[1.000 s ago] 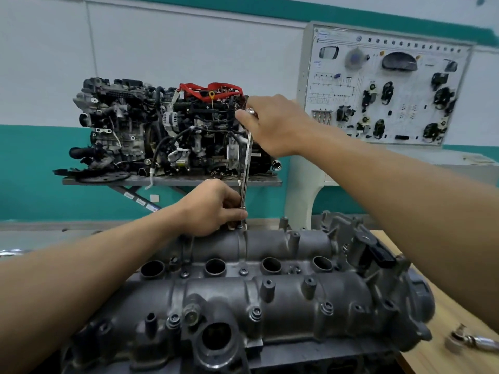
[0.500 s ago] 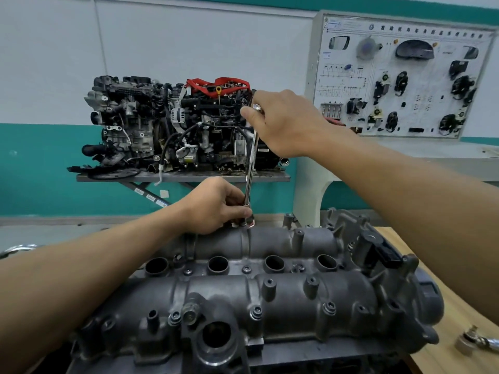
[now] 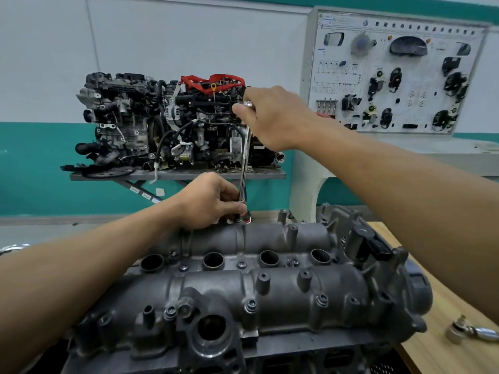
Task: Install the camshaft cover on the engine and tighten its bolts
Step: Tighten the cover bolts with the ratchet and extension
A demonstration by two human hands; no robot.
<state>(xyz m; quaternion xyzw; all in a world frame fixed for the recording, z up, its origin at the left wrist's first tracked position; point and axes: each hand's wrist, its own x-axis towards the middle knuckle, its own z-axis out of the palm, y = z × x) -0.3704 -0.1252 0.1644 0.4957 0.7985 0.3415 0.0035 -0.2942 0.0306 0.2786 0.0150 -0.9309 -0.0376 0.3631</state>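
Rough grey cast-metal camshaft cover (image 3: 270, 298) sits on the engine (image 3: 310, 346), its long axis running left to right. A slim chrome wrench (image 3: 245, 163) stands near-upright at the cover's far edge. The right hand (image 3: 272, 117) grips its top, and the left hand (image 3: 208, 201) curls its fingers round its base.

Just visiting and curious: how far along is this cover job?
Done: camshaft cover sits in place, bolts seated along its near edge. In hand: right hand and left hand hold a wrench at the far edge. Left: the other bolts' tightness can't be judged.

Matt grey cast-metal camshaft cover (image 3: 270, 290); glossy chromed ratchet wrench (image 3: 245, 163); wooden bench (image 3: 442, 300).
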